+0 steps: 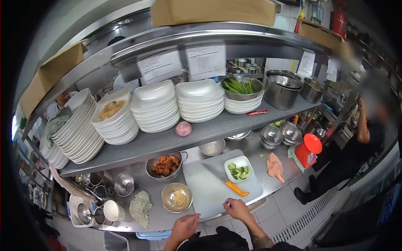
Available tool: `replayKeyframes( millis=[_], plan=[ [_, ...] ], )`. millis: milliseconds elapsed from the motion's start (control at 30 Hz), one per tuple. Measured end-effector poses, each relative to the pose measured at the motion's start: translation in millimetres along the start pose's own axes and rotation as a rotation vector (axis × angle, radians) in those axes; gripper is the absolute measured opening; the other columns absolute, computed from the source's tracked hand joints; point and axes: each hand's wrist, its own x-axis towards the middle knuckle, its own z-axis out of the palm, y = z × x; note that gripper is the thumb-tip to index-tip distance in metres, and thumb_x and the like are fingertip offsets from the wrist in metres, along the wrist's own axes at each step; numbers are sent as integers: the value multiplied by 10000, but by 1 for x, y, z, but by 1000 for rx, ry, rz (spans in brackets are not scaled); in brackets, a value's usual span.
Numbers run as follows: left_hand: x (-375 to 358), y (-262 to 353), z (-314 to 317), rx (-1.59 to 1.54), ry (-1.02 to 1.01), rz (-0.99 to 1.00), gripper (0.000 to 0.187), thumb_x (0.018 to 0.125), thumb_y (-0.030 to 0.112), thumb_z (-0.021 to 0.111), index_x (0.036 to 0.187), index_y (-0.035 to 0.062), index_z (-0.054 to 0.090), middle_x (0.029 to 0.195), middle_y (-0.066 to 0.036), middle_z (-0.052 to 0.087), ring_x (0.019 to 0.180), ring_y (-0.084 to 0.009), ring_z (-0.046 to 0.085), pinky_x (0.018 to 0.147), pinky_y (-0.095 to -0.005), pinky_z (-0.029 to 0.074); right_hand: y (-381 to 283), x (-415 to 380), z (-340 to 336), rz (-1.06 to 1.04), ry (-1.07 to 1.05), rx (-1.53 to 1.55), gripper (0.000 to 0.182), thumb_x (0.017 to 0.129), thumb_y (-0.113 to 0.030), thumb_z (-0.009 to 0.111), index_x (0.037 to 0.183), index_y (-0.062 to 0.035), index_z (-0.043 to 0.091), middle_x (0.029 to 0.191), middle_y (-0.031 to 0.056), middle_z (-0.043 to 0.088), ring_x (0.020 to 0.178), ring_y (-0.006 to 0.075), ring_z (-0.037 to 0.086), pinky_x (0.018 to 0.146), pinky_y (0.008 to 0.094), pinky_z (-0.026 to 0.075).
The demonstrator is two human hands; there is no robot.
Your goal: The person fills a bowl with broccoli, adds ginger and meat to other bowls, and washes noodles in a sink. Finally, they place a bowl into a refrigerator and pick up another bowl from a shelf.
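The right hand (237, 208) rests on the near edge of the white cutting board (213, 190), fingers loosely curled and holding nothing. The left hand (185, 226) hovers just off the board's near left corner, half open and empty. On the board lie one orange-handled knife (226, 180) and one square dish of cucumber pieces (238, 168). Left of the board sit two metal bowls: one of shredded strips (177, 197), one of fried chicken (166, 165). Raw meat (275, 166) lies right of the board.
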Motion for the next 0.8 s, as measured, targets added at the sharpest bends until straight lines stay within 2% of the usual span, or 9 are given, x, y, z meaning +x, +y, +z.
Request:
replayKeyframes(
  millis=[100,233,300,367,433,500,600,667,800],
  plan=[
    [-25,-5,44,25,-30,-135,209,838,76,649,1037,57,708,942,-157,715,868,-294,702,799,-363,552,-7,18,-18,-161,-64,8,192,872,-247,621,915,-68,675,717,165,664,675,345,652,624,431,512],
    [-50,19,76,20,-14,-346,229,859,43,662,1079,86,708,951,-153,715,913,-248,686,854,-332,512,-4,48,-88,-317,-71,372,197,917,-241,598,905,-54,658,677,119,642,607,248,620,603,374,495],
    [-49,32,89,42,11,-351,228,836,2,671,1054,62,705,979,-152,703,944,-270,668,885,-352,503,-6,73,-160,-371,236,406,173,935,-221,600,954,-56,647,730,42,658,613,137,586,579,306,478],
    [-30,34,91,94,-93,-241,198,842,99,652,1026,61,716,917,-146,721,873,-295,703,809,-367,547,-28,97,-261,-312,460,778,182,943,-227,612,908,-49,629,714,-13,612,649,53,565,535,245,453],
    [-18,55,89,185,-113,-193,201,844,94,636,1025,53,714,934,-156,717,874,-297,703,814,-371,545,-39,131,-349,-616,796,877,226,947,-236,611,1022,-25,582,829,15,613,667,66,565,501,209,442],
    [-7,76,91,123,-102,-309,206,842,92,628,1026,45,709,957,-168,711,879,-310,698,815,-371,545,-48,157,-420,-543,898,930,364,932,-324,624,1139,-27,587,963,43,644,858,120,605,611,261,488],
    [-3,85,98,131,-98,-261,212,841,97,627,1029,46,709,976,-175,706,886,-309,697,811,-372,544,-66,175,-479,-498,785,1020,399,917,-358,650,1150,-38,600,1001,57,649,892,133,608,670,304,505],
    [-4,84,104,147,-97,-247,211,841,101,628,1029,50,712,971,-174,708,886,-309,697,810,-372,544,-76,183,-497,-530,498,1045,403,892,-357,687,1123,-32,628,996,69,664,868,139,624,712,333,509],
    [-19,62,123,140,-94,-229,210,828,109,644,1020,71,721,945,-158,716,875,-299,702,802,-374,549,-72,214,-504,-568,549,925,306,827,-312,753,948,-39,687,859,30,701,720,118,642,624,267,482]
  ],
)
